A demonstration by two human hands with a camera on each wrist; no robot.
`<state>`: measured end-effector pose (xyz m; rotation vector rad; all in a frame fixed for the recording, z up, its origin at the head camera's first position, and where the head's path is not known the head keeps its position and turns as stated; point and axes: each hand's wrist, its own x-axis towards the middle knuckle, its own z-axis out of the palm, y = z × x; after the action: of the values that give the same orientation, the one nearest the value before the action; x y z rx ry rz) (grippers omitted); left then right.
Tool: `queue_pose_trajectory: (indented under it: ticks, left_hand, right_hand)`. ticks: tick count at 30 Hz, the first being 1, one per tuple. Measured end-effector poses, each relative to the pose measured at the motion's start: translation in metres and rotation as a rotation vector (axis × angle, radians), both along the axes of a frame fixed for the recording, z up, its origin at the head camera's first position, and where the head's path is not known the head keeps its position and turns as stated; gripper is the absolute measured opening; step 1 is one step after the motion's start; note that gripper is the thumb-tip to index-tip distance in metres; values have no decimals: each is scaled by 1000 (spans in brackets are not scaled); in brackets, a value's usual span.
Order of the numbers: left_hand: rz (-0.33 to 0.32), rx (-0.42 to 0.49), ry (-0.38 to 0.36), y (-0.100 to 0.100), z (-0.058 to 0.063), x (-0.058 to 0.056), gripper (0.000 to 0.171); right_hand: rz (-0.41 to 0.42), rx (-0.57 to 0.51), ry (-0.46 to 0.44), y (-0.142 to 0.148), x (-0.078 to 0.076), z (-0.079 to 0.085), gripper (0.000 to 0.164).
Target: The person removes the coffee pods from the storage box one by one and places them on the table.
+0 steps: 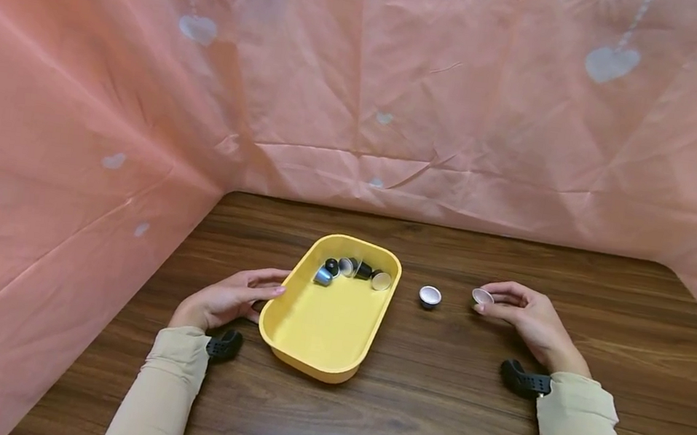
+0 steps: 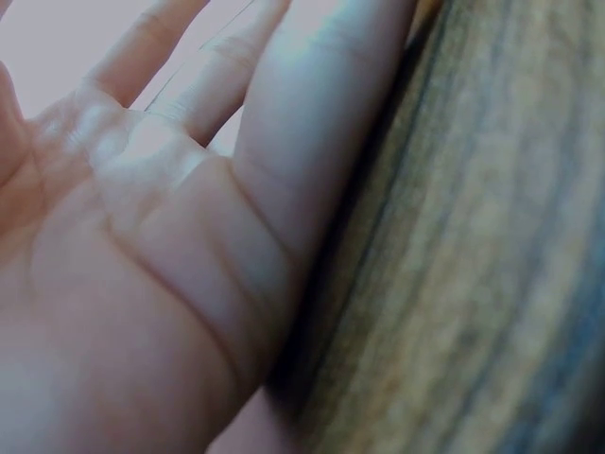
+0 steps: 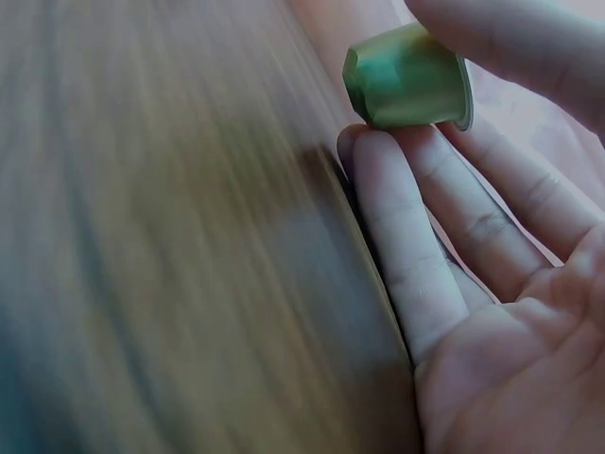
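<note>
In the right wrist view a green coffee capsule (image 3: 406,80) is pinched by the right hand (image 3: 492,227), between the thumb and fingers. The head view shows the pale lid of this capsule (image 1: 482,296) facing up, with the right hand (image 1: 523,318) just above the table. A dark-sided capsule (image 1: 429,298) stands lid up between that hand and the yellow tray (image 1: 318,371). Beside the tray's left wall, the left hand (image 1: 232,298) touches the rim with a fingertip. Its fingers (image 2: 307,113) look straight in the left wrist view, where the tray cannot be made out.
At the tray's far end lie several capsules, among them a blue one (image 1: 324,276), a black one (image 1: 363,271) and one with a pale lid (image 1: 381,281). The brown wooden table (image 1: 428,419) is bordered behind and at both sides by a pink curtain (image 1: 404,93).
</note>
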<state>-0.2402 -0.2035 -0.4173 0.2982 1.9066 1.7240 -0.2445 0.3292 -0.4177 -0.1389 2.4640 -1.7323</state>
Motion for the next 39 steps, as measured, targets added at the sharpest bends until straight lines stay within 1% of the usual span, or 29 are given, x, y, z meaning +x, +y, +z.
queue_pose_trajectory:
  ticks: [3,10,21,28,39]
  left_hand:
    - [0,-3,0,-2,0,1,61]
    - [0,2,3,-4,1,0,61]
    - [1,1,9,-1,4,-2,61]
    - [-10,8,14,-1,1,-2,60]
    - [-7,7,11,-1,-1,0,62]
  right_hand:
    - [-14,16,9,4,3,-2,50]
    - [-19,-9,38,0,1,-7,50]
    - [-54,43,53,-4,2,-1,59]
    - [-61,56,50,-5,3,0,60]
    - [-64,88,42,-4,5,-5,61]
